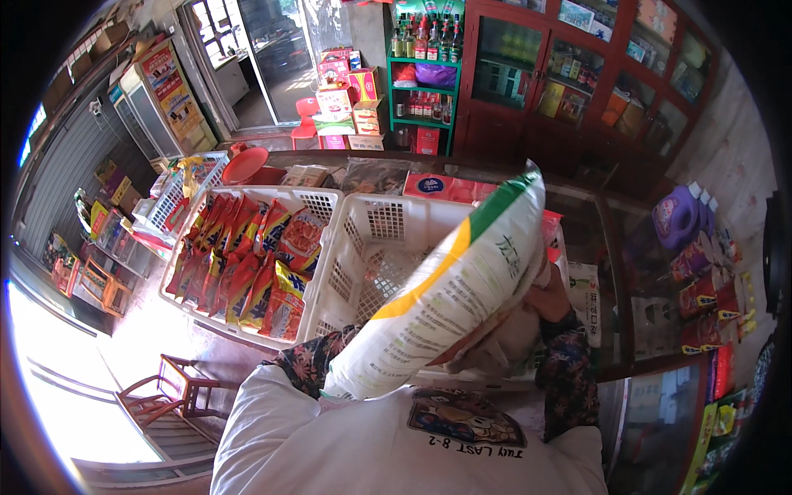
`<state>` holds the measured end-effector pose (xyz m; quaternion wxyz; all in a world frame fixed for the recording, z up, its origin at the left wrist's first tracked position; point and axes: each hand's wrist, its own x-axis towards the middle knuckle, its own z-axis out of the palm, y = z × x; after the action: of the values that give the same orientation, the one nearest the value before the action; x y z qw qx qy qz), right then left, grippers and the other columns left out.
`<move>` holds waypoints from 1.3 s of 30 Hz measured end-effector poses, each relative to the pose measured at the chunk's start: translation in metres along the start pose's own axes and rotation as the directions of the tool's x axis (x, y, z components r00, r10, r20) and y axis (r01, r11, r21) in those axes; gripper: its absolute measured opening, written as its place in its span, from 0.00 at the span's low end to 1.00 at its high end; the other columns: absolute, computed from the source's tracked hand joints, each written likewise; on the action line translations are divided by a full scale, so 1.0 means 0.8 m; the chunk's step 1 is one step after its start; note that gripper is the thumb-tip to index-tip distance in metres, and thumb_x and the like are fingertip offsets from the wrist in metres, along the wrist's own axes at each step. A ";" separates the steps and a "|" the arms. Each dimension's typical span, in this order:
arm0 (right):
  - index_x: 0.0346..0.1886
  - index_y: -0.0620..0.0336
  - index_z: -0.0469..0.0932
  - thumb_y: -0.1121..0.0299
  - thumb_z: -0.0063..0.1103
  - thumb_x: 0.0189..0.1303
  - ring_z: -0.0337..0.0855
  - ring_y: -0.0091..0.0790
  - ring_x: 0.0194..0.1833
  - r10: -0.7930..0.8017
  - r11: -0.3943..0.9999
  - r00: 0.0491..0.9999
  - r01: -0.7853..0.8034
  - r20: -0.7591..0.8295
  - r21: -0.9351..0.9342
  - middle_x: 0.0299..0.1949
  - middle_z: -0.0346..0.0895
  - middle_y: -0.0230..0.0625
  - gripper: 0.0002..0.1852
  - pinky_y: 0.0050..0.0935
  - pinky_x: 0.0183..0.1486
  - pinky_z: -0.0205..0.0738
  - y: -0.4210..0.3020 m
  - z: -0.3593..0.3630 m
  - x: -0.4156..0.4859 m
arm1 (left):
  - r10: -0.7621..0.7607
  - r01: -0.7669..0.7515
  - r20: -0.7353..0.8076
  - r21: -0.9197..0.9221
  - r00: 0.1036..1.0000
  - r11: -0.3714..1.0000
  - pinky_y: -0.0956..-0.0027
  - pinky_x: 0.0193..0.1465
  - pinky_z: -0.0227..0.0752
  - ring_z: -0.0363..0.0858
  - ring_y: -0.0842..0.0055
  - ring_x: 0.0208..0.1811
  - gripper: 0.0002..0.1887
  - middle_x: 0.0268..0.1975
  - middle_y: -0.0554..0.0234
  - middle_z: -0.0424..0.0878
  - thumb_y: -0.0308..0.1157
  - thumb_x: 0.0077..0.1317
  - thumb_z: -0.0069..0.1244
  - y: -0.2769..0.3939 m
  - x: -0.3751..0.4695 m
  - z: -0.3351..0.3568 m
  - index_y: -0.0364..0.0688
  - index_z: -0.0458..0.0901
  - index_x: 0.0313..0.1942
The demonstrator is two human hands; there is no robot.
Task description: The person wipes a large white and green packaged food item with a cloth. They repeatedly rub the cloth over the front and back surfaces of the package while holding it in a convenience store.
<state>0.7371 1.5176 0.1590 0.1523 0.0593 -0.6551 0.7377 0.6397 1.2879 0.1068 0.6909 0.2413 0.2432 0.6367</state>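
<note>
A large white plastic bag (pixel 439 297) with a green end and a yellow stripe is held at a slant across my front. Printed writing covers its side. My right hand (pixel 546 292) grips its edge near the upper right. My left sleeve passes behind the bag's lower left, and the bag hides my left hand. Beneath the bag stands a white plastic basket (pixel 385 216), its left floor bare. Pale brownish packaging (pixel 510 346) shows under the bag; its contents are unclear. On the left, another white basket (pixel 334 204) holds upright rows of red and yellow snack packets (pixel 247 260).
A glass-topped counter (pixel 612 272) runs to the right, with purple detergent bottles (pixel 674 216) beyond. A pink tissue pack (pixel 448 184) lies behind the baskets. A red plastic basin (pixel 245 164) sits at back left. A wooden chair (pixel 176 387) stands at lower left.
</note>
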 end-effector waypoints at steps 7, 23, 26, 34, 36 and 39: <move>0.59 0.57 0.70 0.59 0.65 0.58 0.79 0.22 0.34 0.262 0.961 0.964 -0.257 -0.045 0.099 0.42 0.79 0.30 0.27 0.21 0.28 0.73 0.048 0.002 -0.015 | 0.005 -0.005 0.003 0.000 1.000 1.000 0.61 0.58 0.73 0.78 0.69 0.56 0.34 0.58 0.55 0.77 0.57 0.68 0.42 0.000 -0.001 0.000 0.39 0.67 0.63; 0.60 0.67 0.68 0.71 0.61 0.53 0.81 0.38 0.48 0.185 0.958 0.968 -0.216 0.168 0.189 0.53 0.77 0.45 0.29 0.35 0.49 0.78 0.057 0.001 -0.029 | 0.010 -0.009 0.029 -0.023 1.000 1.000 0.60 0.58 0.72 0.77 0.67 0.56 0.34 0.58 0.53 0.76 0.56 0.67 0.44 0.004 -0.001 -0.011 0.38 0.67 0.63; 0.60 0.67 0.68 0.72 0.60 0.53 0.80 0.38 0.50 0.192 0.929 0.972 -0.225 0.137 0.294 0.53 0.77 0.44 0.28 0.36 0.51 0.77 0.054 0.000 -0.029 | 0.033 -0.033 0.020 -0.032 0.999 0.999 0.59 0.58 0.72 0.77 0.67 0.56 0.34 0.58 0.53 0.76 0.56 0.67 0.44 0.008 -0.008 -0.013 0.38 0.67 0.63; 0.62 0.64 0.67 0.73 0.59 0.55 0.77 0.34 0.53 0.300 0.892 0.952 -0.304 0.065 0.334 0.54 0.76 0.39 0.29 0.32 0.55 0.73 0.028 0.013 -0.016 | 0.083 -0.083 0.001 -0.069 0.997 0.994 0.59 0.58 0.72 0.77 0.66 0.57 0.34 0.58 0.52 0.76 0.56 0.67 0.45 0.014 -0.027 -0.011 0.38 0.67 0.63; 0.63 0.62 0.66 0.73 0.59 0.56 0.77 0.32 0.52 0.253 0.941 0.967 -0.247 0.003 0.233 0.54 0.75 0.36 0.29 0.31 0.54 0.72 0.027 0.023 -0.011 | 0.088 -0.088 0.002 -0.078 0.996 0.993 0.58 0.58 0.72 0.76 0.66 0.57 0.34 0.58 0.52 0.76 0.56 0.67 0.45 0.014 -0.028 -0.012 0.37 0.67 0.63; 0.65 0.60 0.64 0.71 0.60 0.57 0.77 0.30 0.50 0.267 0.940 0.964 -0.261 0.002 0.218 0.54 0.74 0.34 0.30 0.28 0.52 0.73 0.026 0.026 -0.004 | 0.097 -0.096 0.007 -0.092 0.995 0.991 0.58 0.58 0.72 0.76 0.65 0.57 0.34 0.58 0.51 0.76 0.56 0.67 0.45 0.014 -0.025 -0.014 0.37 0.67 0.63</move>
<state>0.7312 1.4944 0.1417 0.0535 -0.0229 -0.5706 0.8192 0.6228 1.2690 0.1062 0.6710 0.2247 0.1979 0.6783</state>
